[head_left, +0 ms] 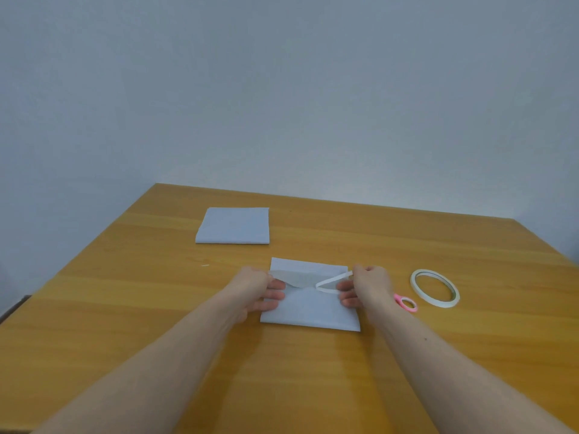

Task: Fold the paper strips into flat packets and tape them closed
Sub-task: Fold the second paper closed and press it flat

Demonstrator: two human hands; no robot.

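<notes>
A folded white paper packet lies on the wooden table in front of me. Its top flap is lifted slightly. My left hand rests on the packet's left edge and pinches the flap. My right hand is at the packet's right edge and pinches a thin white tape strip, which bends in a V back to the flap's seam. A second folded white packet lies flat farther back on the left.
A ring-shaped roll of white tape lies to the right of my right hand. Pink scissors handles show just behind my right wrist. A tiny white scrap lies left of the packet. A plain wall stands behind the table.
</notes>
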